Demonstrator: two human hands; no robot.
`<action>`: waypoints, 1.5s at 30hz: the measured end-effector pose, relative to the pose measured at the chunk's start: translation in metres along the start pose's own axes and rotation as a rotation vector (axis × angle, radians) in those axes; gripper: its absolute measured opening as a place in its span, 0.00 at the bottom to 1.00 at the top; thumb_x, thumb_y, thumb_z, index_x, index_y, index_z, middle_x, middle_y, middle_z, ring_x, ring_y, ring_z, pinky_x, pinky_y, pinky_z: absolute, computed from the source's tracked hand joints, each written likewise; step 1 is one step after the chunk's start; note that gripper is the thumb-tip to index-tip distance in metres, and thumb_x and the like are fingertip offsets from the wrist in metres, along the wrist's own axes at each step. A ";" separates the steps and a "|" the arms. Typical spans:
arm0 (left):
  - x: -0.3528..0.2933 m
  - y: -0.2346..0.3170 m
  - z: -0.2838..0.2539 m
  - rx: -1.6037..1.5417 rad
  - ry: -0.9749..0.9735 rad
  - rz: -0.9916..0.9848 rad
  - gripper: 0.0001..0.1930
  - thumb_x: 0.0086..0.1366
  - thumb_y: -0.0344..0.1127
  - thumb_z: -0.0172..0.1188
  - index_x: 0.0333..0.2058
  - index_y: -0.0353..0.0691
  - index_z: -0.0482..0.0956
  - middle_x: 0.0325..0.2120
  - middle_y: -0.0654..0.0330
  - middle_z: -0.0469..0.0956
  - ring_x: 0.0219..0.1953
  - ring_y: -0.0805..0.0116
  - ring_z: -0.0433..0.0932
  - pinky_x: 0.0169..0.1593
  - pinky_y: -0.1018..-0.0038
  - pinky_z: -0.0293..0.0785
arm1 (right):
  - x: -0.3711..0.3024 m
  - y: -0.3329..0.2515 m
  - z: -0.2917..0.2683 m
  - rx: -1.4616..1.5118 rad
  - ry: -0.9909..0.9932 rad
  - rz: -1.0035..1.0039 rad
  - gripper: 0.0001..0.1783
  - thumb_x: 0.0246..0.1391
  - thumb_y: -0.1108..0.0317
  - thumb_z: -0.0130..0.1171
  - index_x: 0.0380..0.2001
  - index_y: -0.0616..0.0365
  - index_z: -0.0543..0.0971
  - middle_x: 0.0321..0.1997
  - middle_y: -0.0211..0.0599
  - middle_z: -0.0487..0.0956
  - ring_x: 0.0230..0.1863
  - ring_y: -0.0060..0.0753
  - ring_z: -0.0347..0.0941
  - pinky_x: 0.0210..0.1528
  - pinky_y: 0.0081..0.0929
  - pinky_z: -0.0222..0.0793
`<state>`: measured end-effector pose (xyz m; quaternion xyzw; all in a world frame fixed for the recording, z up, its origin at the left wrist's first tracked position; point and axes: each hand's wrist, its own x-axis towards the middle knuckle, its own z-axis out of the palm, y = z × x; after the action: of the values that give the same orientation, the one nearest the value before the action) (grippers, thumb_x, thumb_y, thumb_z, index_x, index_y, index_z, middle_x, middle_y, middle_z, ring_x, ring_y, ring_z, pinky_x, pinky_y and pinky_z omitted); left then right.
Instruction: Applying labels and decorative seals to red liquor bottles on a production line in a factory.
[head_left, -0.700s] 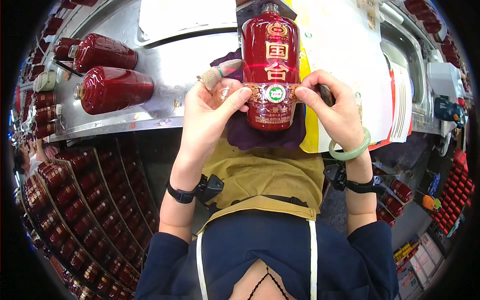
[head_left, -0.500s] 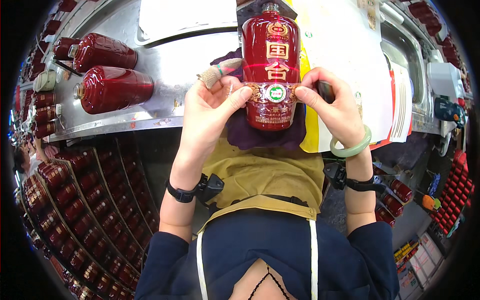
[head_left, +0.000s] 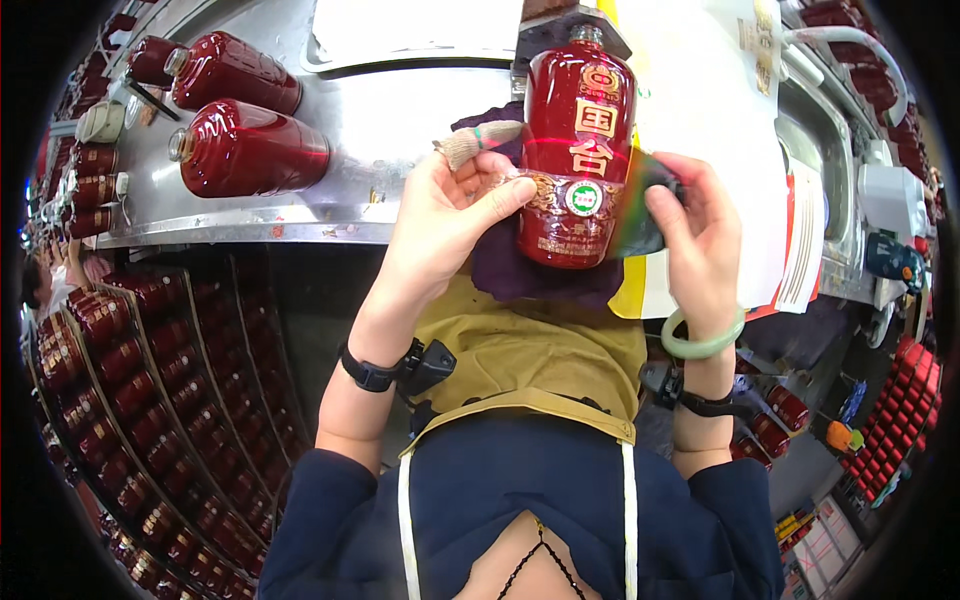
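Note:
A red glass bottle (head_left: 577, 110) with gold lettering lies on a dark purple cloth (head_left: 505, 255), neck pointing away from me. A clear band label (head_left: 548, 193) with gold ornament and a round green-and-white emblem (head_left: 583, 198) crosses its lower body. At the band's left end, my left hand (head_left: 445, 215) is closed, thumb pressed to the label; a beige cloth sleeve (head_left: 475, 145) covers its forefinger. My right hand (head_left: 697, 230) pinches a dark green flat scraper (head_left: 640, 215), blurred along its edge, against or close beside the bottle's right side. Contact there is hard to make out.
More red bottles (head_left: 255, 150) lie on the metal table (head_left: 390, 130) at left. A white tray (head_left: 410, 30) is behind. White and yellow sheets (head_left: 690, 110) lie to the right, before a metal sink (head_left: 815, 150). Racks of red bottles (head_left: 150, 400) stand below left.
My right thumb has left the label's right end. The right hand has swung the scraper out to the bottle's right side. My left hand stays at the label's left end.

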<state>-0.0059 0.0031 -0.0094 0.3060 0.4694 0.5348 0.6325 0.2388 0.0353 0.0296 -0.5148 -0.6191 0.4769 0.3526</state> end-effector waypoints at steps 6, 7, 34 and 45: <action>0.006 -0.001 -0.012 -0.014 -0.026 -0.105 0.23 0.67 0.31 0.71 0.57 0.34 0.75 0.40 0.64 0.81 0.44 0.76 0.80 0.46 0.76 0.76 | 0.003 0.007 -0.013 0.184 0.141 -0.039 0.15 0.69 0.78 0.54 0.56 0.67 0.76 0.52 0.33 0.79 0.53 0.19 0.72 0.58 0.21 0.68; 0.007 0.001 -0.012 0.033 -0.025 -0.089 0.23 0.67 0.32 0.70 0.57 0.34 0.75 0.41 0.64 0.81 0.44 0.75 0.80 0.47 0.76 0.76 | 0.001 0.006 -0.013 0.181 0.135 -0.041 0.15 0.69 0.78 0.54 0.56 0.67 0.76 0.52 0.33 0.79 0.53 0.19 0.72 0.58 0.21 0.68; -0.036 -0.035 0.017 1.023 0.179 0.749 0.58 0.45 0.47 0.84 0.70 0.31 0.62 0.72 0.41 0.59 0.73 0.39 0.58 0.73 0.48 0.53 | -0.004 -0.006 0.016 -0.471 -0.025 -0.390 0.64 0.29 0.58 0.89 0.69 0.70 0.66 0.65 0.53 0.74 0.64 0.48 0.74 0.65 0.41 0.70; -0.019 -0.039 0.016 0.808 0.085 0.747 0.43 0.48 0.27 0.80 0.64 0.29 0.72 0.61 0.46 0.75 0.62 0.52 0.76 0.64 0.63 0.71 | 0.000 0.015 0.025 0.143 0.104 0.053 0.31 0.57 0.65 0.74 0.62 0.58 0.76 0.42 0.21 0.75 0.29 0.09 0.55 0.33 0.12 0.55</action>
<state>0.0242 -0.0228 -0.0331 0.6483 0.5221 0.5118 0.2124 0.2200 0.0300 0.0075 -0.5284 -0.5506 0.5016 0.4075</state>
